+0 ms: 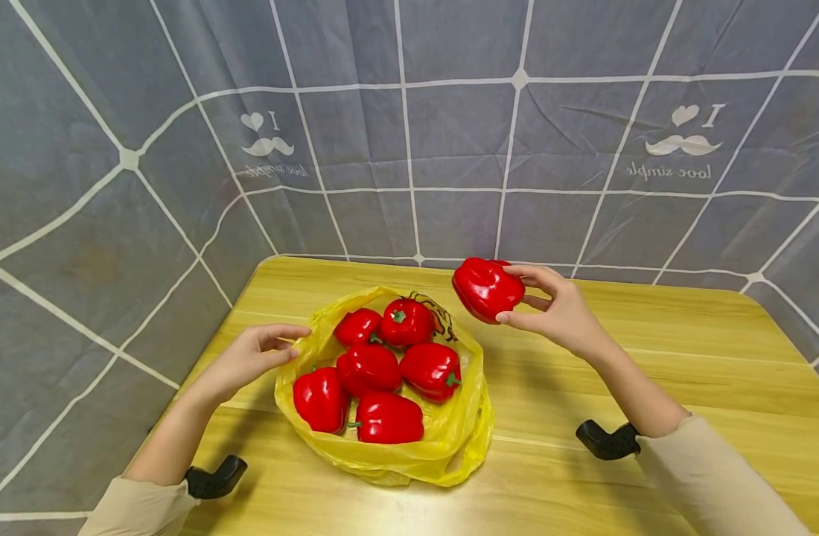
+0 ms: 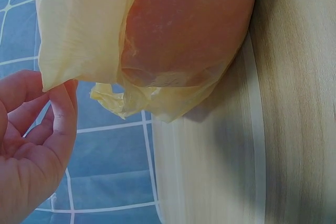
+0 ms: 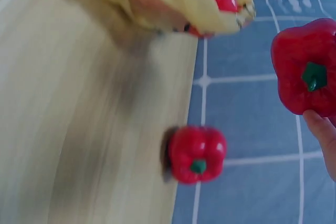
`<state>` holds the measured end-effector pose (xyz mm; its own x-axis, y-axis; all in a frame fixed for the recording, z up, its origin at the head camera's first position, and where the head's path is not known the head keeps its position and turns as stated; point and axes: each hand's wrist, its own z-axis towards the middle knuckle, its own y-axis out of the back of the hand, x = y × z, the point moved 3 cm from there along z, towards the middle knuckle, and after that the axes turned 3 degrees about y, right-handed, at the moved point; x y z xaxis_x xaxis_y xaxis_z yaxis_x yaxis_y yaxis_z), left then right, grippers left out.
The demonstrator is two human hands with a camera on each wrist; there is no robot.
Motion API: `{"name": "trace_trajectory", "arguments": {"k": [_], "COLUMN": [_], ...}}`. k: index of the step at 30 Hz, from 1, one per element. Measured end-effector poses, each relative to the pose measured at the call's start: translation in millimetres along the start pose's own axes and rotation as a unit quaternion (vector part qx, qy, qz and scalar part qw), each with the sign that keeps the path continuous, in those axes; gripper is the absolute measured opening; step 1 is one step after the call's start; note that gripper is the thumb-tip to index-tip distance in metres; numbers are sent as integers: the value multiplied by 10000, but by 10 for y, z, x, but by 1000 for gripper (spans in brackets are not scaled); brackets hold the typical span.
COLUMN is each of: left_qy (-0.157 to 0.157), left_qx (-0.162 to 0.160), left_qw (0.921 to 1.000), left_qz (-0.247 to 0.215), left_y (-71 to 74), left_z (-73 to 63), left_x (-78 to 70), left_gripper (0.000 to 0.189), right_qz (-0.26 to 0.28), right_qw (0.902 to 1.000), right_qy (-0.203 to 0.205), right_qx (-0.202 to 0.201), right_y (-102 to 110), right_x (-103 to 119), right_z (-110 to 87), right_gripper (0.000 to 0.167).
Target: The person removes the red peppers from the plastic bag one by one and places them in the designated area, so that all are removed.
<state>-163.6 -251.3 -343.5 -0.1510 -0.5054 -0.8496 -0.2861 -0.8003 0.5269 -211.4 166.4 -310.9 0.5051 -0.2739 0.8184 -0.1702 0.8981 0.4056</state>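
A yellow plastic bag [image 1: 479, 439] lies spread on the table, its mouth facing up. Inside it are several red bell peppers [image 1: 369, 370] with green stems. My left hand [image 1: 252, 361] pinches the bag's left rim between thumb and finger, which shows clearly in the left wrist view [image 2: 37, 135]. Up and to the right of the bag, my right hand [image 1: 560, 309] holds one red bell pepper [image 1: 486, 289] above the table. In the right wrist view that pepper's green stem [image 3: 315, 76] faces the camera, and only a little of the hand shows.
Another red bell pepper [image 3: 197, 154] rests on the table by its far edge in the right wrist view; the held pepper mostly covers it in the head view. A grey cloth [image 1: 463, 134] with white lines hangs behind the wooden table [image 1: 704, 372].
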Motion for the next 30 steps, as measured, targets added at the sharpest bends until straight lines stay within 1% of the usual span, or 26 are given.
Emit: {"name": "trace_trajectory", "arguments": {"k": [5, 11, 18, 22, 30], "left_qy": [-18, -61, -15, -10, -37], "left_qx": [-10, 28, 39, 37, 80], "left_qw": [10000, 10000, 10000, 10000, 10000], "left_qz": [4, 7, 0, -62, 8], "left_y": [-10, -25, -20, -22, -16], "left_z": [17, 15, -6, -6, -16], "left_x": [-7, -21, -18, -7, -13], "left_gripper": [34, 34, 36, 36, 37], "right_qz": [-278, -512, -588, -644, -745], "right_qw": [9992, 9970, 9939, 9926, 9896], "right_qy": [-135, -433, -787, -872, -1036], "right_qx": [-257, -397, -512, -548, -666], "right_y": [203, 366, 459, 494, 537], "right_x": [-96, -230, -399, -486, -655], "right_z": [-72, -173, -268, -321, -437], "right_gripper": [59, 57, 58, 59, 58]}}
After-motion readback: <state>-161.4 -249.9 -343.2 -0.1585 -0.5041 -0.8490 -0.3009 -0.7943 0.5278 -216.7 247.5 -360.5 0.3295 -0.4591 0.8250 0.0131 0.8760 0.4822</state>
